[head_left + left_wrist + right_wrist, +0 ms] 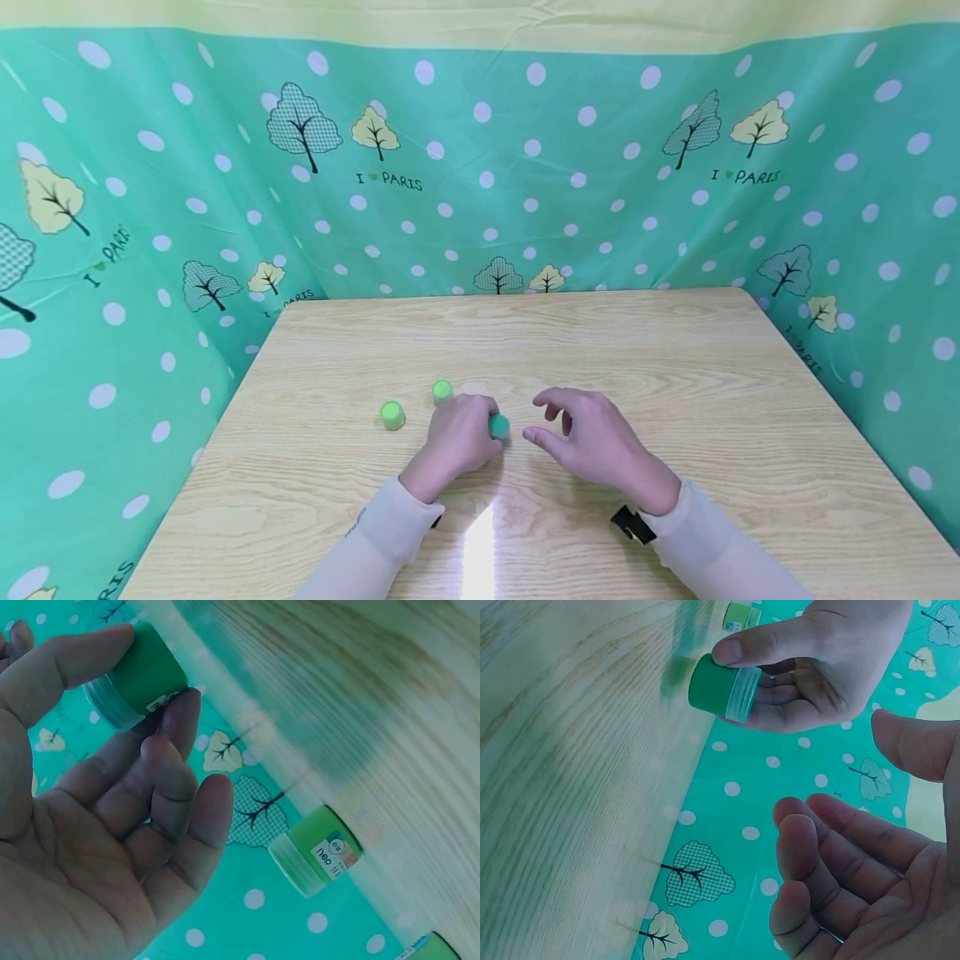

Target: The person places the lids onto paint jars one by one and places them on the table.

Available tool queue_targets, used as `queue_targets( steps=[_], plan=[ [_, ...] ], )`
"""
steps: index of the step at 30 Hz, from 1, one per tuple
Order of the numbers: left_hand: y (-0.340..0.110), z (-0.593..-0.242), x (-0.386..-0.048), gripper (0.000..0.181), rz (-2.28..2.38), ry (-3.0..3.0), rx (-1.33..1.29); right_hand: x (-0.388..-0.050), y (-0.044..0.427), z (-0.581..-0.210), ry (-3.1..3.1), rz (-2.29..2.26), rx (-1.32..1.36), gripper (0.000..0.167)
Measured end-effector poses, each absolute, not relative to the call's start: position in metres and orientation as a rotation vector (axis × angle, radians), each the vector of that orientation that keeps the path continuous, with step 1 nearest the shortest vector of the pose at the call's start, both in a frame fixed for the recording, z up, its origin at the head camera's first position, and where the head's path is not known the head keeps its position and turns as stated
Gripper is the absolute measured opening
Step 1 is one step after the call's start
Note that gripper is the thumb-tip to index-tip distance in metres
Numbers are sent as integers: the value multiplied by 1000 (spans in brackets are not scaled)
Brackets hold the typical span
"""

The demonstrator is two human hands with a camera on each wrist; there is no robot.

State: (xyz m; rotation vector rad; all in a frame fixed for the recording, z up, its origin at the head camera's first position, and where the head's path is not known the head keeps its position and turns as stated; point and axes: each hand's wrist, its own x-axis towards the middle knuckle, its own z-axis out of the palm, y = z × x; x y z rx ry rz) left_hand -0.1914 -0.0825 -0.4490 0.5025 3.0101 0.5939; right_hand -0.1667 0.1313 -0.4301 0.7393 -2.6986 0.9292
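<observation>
My left hand [462, 429] pinches a dark green paint jar [154, 675] between thumb and fingertips. The jar has a clear ridged lid and a partly covered label; I cannot tell whether its base touches the tabletop. To the right, my right hand [596, 437] holds nothing, with thumb and loosely bent fingers spread apart and facing the jar. Two light green jars stand upright on the wooden table [637, 350]: one jar [392, 415] left of my left hand, the other jar [442, 392] just beyond it. A white printed label shows on one in the left wrist view.
A teal dotted cloth [525, 167] with printed trees hangs behind the table and along both sides. A bright light reflection [480, 550] lies on the wood near the front. Dark straps show at both wrists, beside the pale sleeves [697, 533].
</observation>
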Motion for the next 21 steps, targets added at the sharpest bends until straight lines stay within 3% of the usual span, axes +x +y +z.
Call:
queue_targets(
  steps=[13, 21],
  plan=[
    [-84, -456, -193, 18, 549, 2979, 512, -168, 130, -433, -2725, 946, 722, 38],
    [-85, -450, -188, 76, 596, 2968, 525, -168, 133, -435, -2787, 932, 668, 38]
  ],
)
